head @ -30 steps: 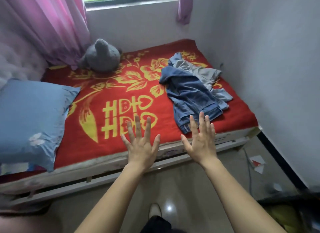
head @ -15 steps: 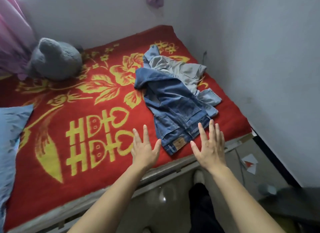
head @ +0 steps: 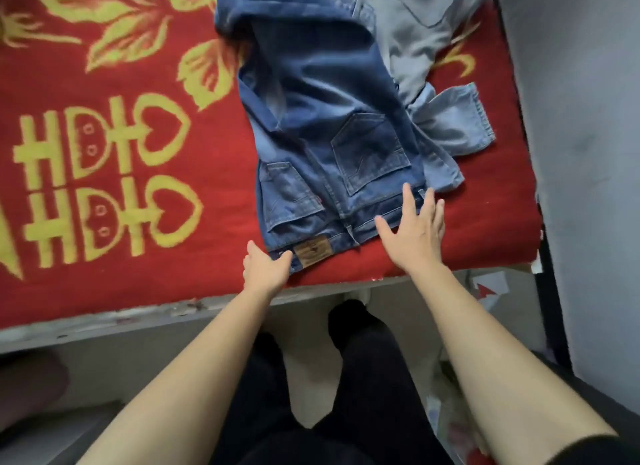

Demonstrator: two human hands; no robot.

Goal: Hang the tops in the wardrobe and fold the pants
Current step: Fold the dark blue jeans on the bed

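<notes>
Both hands are resting at the near end of the dark blue jeans (head: 329, 118), which are lying back pockets up on the red blanket (head: 121, 84) at the right-hand side of the bed, waistband towards the person. The right hand (head: 415, 232) is lying flat, with its fingers (head: 407, 194) straight and spread, on the right end of the waistband, gripping nothing. The left hand (head: 266, 267) is sitting at the waistband's left corner, just beside the brown leather patch (head: 313, 253); its thumb is touching the denim, but its fingers are bending out of sight, so whether it is pinching the cloth or only touching it cannot be told. A grey top (head: 415, 25) is lying partly under the far right side of the jeans, and a pale blue denim garment (head: 453, 125) is sticking out from beneath them towards the grey wall (head: 588, 153). The blanket is showing a yellow pattern of leaves and heart shapes. Below the bed's pale edge (head: 104, 322), the person's black trousers (head: 363, 378) are showing between the bare forearms.
</notes>
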